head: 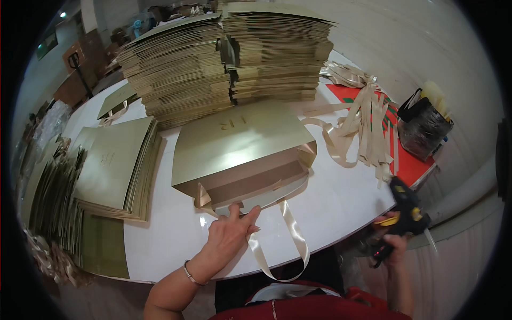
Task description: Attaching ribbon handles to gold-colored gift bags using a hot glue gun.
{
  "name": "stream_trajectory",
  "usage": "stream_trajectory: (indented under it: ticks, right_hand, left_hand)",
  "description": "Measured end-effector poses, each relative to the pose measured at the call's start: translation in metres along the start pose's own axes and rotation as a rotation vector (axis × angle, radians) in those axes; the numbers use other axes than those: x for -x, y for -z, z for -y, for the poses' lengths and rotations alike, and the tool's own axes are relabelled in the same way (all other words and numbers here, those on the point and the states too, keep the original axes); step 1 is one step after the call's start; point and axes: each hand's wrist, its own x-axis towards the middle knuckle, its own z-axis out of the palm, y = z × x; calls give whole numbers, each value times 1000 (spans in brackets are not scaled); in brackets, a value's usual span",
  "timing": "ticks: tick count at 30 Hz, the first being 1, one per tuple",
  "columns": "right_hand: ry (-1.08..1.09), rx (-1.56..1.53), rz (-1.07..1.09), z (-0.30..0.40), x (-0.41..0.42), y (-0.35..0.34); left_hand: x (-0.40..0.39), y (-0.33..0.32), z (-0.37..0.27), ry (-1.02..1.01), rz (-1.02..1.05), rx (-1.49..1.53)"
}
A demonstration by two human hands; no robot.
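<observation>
A gold paper gift bag [244, 140] lies on its side on the white table [184, 244], its mouth facing me. My left hand [232, 228] rests at the bag's near edge with fingertips on the inner flap. From that edge a cream satin ribbon handle [302, 240] loops down over the table's rim, beside my left hand. At the right, past the table's edge, my right hand [394, 244] grips a black and yellow hot glue gun [408, 216]. A clear glue stick [432, 242] sticks out of its back. The gun's nozzle is near the hanging ribbon ends.
Tall stacks of flat gold bags [276, 56] stand behind the open one. More folded bags [116, 164] lie at left. Cut cream ribbons [370, 132] spread over a red sheet [412, 164] at right, near a black pouch of glue sticks [426, 128].
</observation>
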Motion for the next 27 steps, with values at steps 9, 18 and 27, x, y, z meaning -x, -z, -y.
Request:
stream_trajectory:
  ticks: [9, 18, 27]
  right_hand:
    - [-605, 95, 492, -20, -21, -121]
    - [-477, 148, 498, -15, -30, -125]
    - [-670, 136, 556, -18, -45, -104]
  left_hand:
    - [6, -9, -3, 55, -39, 32]
    - [11, -11, 1, 68, -65, 46]
    - [15, 1, 26, 51, -94, 11]
